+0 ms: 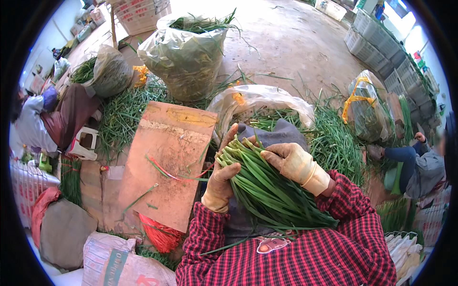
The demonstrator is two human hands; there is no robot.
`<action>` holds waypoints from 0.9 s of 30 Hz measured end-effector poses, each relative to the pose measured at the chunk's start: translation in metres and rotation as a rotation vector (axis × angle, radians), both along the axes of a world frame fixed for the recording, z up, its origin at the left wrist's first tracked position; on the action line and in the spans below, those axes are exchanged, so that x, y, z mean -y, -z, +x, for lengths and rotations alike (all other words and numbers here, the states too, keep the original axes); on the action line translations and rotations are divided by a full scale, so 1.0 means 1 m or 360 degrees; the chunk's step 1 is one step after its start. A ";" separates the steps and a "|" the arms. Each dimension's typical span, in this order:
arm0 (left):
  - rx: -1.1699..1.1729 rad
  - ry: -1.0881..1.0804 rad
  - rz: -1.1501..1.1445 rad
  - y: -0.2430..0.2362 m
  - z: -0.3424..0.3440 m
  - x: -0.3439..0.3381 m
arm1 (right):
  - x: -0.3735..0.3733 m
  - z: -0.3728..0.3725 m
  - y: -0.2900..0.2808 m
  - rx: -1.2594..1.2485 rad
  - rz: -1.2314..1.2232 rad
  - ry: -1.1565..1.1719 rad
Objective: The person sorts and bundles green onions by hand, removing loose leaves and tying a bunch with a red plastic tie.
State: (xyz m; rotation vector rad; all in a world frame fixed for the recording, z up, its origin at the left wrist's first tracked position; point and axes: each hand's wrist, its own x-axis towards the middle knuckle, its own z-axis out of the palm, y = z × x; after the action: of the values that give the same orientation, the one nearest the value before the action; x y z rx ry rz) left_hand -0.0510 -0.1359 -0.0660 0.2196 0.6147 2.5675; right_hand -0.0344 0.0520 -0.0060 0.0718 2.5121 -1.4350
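Note:
A thick bunch of garlic chives [272,183] lies over my lap, its pale cut ends toward the far left and its dark green leaves trailing toward my right sleeve. My left hand [221,183], in a soiled cream glove, closes round the cut-end side, thumb in front and fingers partly hidden behind the stalks. From the right, my gloved right hand [296,164] grips the upper side of the bunch, fingers bent over the leaves. A few loose leaves hang below it, over my checked shirt.
Left of my hands lies a board [167,162] with a red strip; red ties [161,234] sit below it. Beyond are an open plastic bag [281,97], a full bag [183,59] and loose chives [334,143]. Co-workers sit at left [36,121] and right [424,167]; crates [377,43] stand far right.

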 end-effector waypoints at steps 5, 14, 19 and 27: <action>-0.0114 -0.0071 -0.0001 0.003 0.002 -0.001 | 0.003 0.000 0.007 0.0038 -0.0183 0.0123; -0.0062 -0.0003 0.0093 0.013 0.001 0.001 | 0.004 -0.011 0.007 0.0283 -0.0629 0.0187; -0.0055 -0.0065 0.0067 0.005 0.003 0.001 | 0.009 -0.012 0.012 0.0005 -0.0494 0.0234; -0.0101 -0.0064 0.0139 0.014 -0.003 0.000 | 0.025 0.012 -0.021 -0.1150 0.0638 -0.0291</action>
State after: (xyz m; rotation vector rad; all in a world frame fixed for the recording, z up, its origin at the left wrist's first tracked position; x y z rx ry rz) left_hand -0.0536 -0.1357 -0.0797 0.3228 0.5352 2.6374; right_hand -0.0221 0.0275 0.0148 -0.7051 3.2282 -0.9715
